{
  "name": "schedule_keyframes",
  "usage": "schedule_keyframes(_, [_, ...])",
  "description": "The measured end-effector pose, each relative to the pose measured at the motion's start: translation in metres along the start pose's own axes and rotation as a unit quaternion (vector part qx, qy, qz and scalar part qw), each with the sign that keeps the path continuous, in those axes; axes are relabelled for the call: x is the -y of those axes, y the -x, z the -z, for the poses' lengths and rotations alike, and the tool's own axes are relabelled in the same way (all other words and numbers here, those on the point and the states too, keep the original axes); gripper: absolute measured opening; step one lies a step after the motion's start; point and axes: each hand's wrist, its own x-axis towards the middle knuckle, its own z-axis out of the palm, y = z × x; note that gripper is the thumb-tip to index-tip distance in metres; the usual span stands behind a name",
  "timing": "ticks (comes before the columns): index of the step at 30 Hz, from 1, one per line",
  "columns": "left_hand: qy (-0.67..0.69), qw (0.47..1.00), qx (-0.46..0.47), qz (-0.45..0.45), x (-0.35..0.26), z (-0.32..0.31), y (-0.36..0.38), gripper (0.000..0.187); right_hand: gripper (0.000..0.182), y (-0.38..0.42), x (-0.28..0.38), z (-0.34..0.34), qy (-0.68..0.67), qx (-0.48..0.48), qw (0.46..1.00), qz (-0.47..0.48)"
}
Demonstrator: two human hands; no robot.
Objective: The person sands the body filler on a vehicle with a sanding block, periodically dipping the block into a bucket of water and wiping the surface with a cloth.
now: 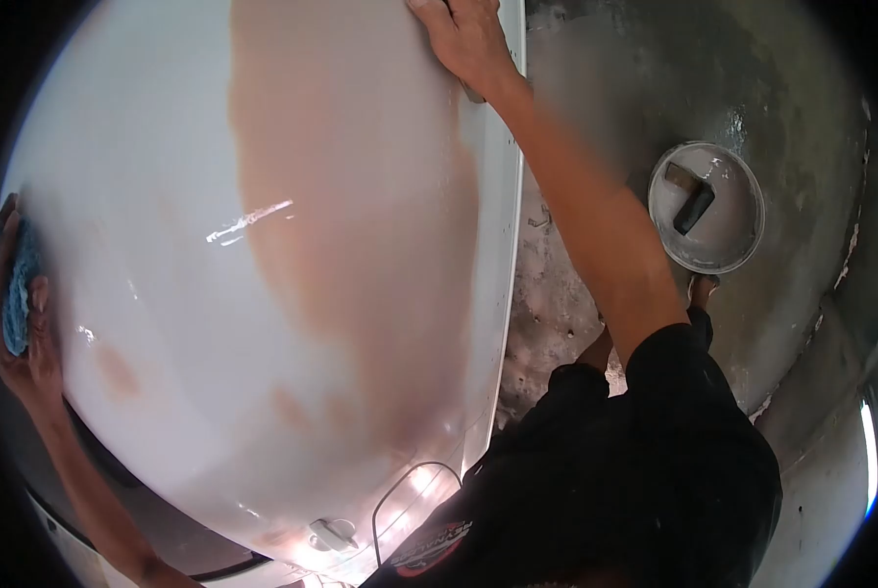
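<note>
At the far left, my left hand is closed around a crumpled blue cloth and presses it to the white car panel. My right hand lies against the panel near its right edge, cut off by the top of the view, with its visible fingers bent. A small greyish edge of some flat object pokes out beneath this hand; its kind is hidden. Tan-brown patches run down the panel, which shines as if wet.
A round bucket of cloudy water stands on the stained floor at right, with dark block-like pieces in it. A door handle and a thin dark cable show at the bottom. Dark glass lies lower left.
</note>
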Motion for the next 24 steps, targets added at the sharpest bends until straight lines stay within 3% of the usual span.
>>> schedule_keyframes(4, [-0.073, 0.996, 0.007, 0.058, 0.016, -0.02, 0.042, 0.044, 0.069, 0.077, 0.027, 0.004, -0.001, 0.04, 0.998, -0.048])
schedule_keyframes(7, [-0.041, 0.99, 0.034, 0.13, 0.067, -0.031, 0.102, 0.045, 0.07, 0.242, 0.072, 0.02, 0.043, 0.161, 0.985, -0.047])
schedule_keyframes(8, [-0.032, 0.986, 0.046, 0.155, 0.079, -0.033, 0.117, 0.046, 0.068, 0.312, 0.065, 0.015, -0.002, 0.189, 0.982, -0.024])
schedule_keyframes(10, [-0.077, 0.981, 0.051, 0.17, 0.07, -0.027, 0.114, 0.042, 0.064, 0.372, 0.092, 0.037, -0.064, 0.17, 0.983, -0.025])
schedule_keyframes(11, [-0.1, 0.977, 0.055, 0.178, 0.066, -0.024, 0.112, 0.04, 0.063, 0.369, 0.087, 0.037, -0.059, 0.172, 0.983, -0.021])
schedule_keyframes(13, [0.041, 0.967, 0.004, 0.253, 0.063, -0.026, 0.117, 0.037, 0.063, 0.347, 0.067, 0.032, -0.045, 0.175, 0.983, -0.012])
schedule_keyframes(15, [0.123, 0.952, -0.017, 0.28, 0.071, -0.025, 0.127, 0.033, 0.062, 0.259, 0.036, 0.021, -0.035, 0.132, 0.991, -0.005])
schedule_keyframes(17, [0.126, 0.952, -0.002, 0.278, 0.077, -0.024, 0.136, 0.034, 0.062, 0.154, 0.024, 0.021, 0.001, 0.126, 0.988, -0.092])
schedule_keyframes(19, [0.09, 0.959, 0.025, 0.268, 0.074, -0.025, 0.136, 0.037, 0.061, 0.084, -0.009, 0.009, -0.052, 0.036, 0.998, 0.006])
schedule_keyframes(22, [0.053, 0.973, 0.035, 0.221, 0.063, -0.025, 0.116, 0.039, 0.061, 0.077, 0.0, 0.011, -0.071, 0.044, 0.994, -0.064])
schedule_keyframes(24, [0.035, 0.987, 0.017, 0.158, 0.041, -0.021, 0.079, 0.04, 0.059, 0.151, 0.035, 0.015, -0.01, 0.064, 0.991, -0.119])
